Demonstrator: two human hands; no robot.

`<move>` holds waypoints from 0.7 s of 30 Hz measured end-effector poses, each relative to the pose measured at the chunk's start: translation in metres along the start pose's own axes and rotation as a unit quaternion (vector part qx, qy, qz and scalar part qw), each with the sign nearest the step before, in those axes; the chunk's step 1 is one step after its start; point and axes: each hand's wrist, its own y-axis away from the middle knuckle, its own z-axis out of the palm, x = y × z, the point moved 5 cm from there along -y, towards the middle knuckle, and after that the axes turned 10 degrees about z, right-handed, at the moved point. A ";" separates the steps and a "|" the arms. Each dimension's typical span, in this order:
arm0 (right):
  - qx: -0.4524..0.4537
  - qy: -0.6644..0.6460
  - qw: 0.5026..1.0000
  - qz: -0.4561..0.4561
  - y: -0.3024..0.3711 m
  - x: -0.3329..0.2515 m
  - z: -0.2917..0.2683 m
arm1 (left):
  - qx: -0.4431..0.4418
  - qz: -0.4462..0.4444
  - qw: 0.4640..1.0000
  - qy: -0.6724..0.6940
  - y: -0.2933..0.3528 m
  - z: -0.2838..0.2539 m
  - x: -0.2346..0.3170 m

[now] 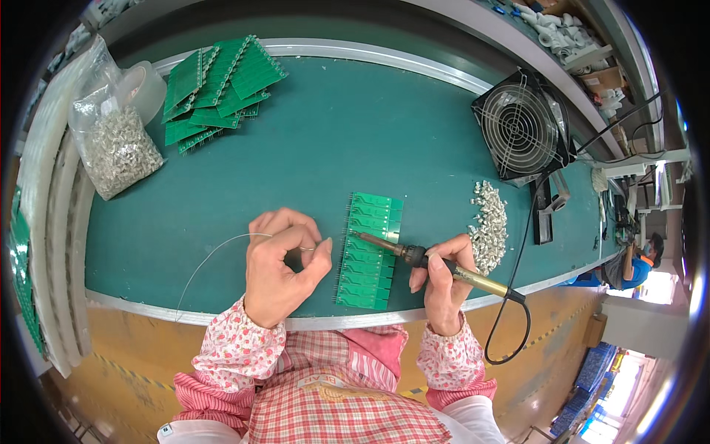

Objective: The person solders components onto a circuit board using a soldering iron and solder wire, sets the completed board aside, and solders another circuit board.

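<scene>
A green circuit board panel (pixel 369 259) lies on the green mat in front of me, with a row of pins along its left edge. My right hand (pixel 449 280) grips a soldering iron (pixel 416 256) by its handle, and the iron's tip rests at or just over the upper left part of the panel. Left of the panel, my left hand (pixel 285 263) pinches a thin solder wire (pixel 209 259) between thumb and forefinger. The wire's tail curves down toward the table's front edge. Whether its working end touches the board I cannot tell.
Stacked green circuit boards (pixel 216 89) lie at the back left, beside a clear bag of small whitish parts (pixel 118 148) and a tape roll (pixel 142 90). At right are a loose pile of similar parts (pixel 489 226), a black fan (pixel 521 126) and the iron's cord (pixel 526 325).
</scene>
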 end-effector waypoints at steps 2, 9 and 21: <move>0.000 0.001 1.000 0.004 -0.001 0.001 0.000 | -0.002 -0.007 1.000 0.007 -0.001 0.000 0.000; -0.005 0.012 1.000 0.001 -0.002 0.000 0.004 | -0.005 0.001 1.000 -0.011 -0.002 0.000 0.000; -0.053 0.062 0.996 -0.044 0.003 0.000 0.002 | -0.001 0.017 1.000 -0.025 -0.002 0.002 0.002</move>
